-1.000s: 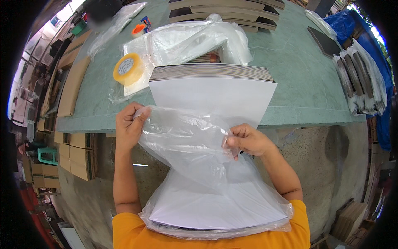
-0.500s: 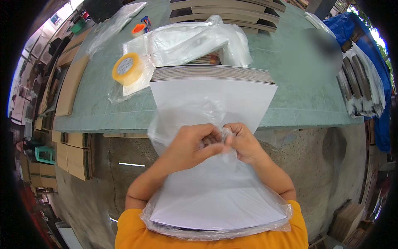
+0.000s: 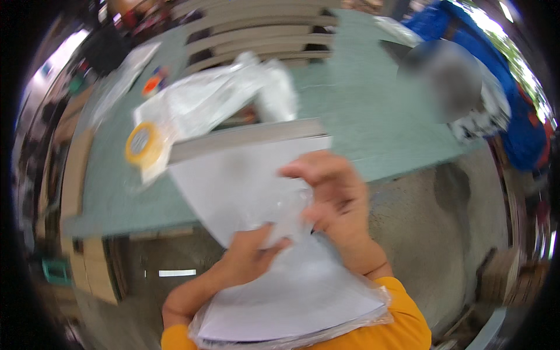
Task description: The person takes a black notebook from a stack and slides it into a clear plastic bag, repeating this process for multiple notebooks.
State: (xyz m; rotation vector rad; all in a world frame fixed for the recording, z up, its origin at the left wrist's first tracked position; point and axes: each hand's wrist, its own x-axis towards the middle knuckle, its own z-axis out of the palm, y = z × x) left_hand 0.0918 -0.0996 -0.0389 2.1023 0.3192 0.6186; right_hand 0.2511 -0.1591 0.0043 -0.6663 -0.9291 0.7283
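A thick stack of white boards (image 3: 216, 175) leans from the table edge down toward my yellow shirt. Its lower part sits inside a clear plastic bag (image 3: 286, 309), whose loose upper end (image 3: 294, 210) lies crumpled over the white face. My left hand (image 3: 251, 254) is at the bag's gathered end, thumb and fingers closed on the film. Just above and to the right, my right hand (image 3: 338, 192) is raised, thumb and fingers curved apart with nothing visible between them. Both hands are blurred by motion.
On the green table (image 3: 361, 111) lie a yellow tape roll (image 3: 154, 143), folded plastic bags (image 3: 192, 102) and a smaller orange roll (image 3: 151, 86). Stacked boards (image 3: 256, 38) stand at the back. A blue tarp (image 3: 528, 140) hangs right; cardboard (image 3: 96, 271) and a green stool (image 3: 56, 269) stand left.
My right hand has come off the twisted plastic, risen and opened. The left hand has moved lower. The whole view has turned, tilting the table and stack.
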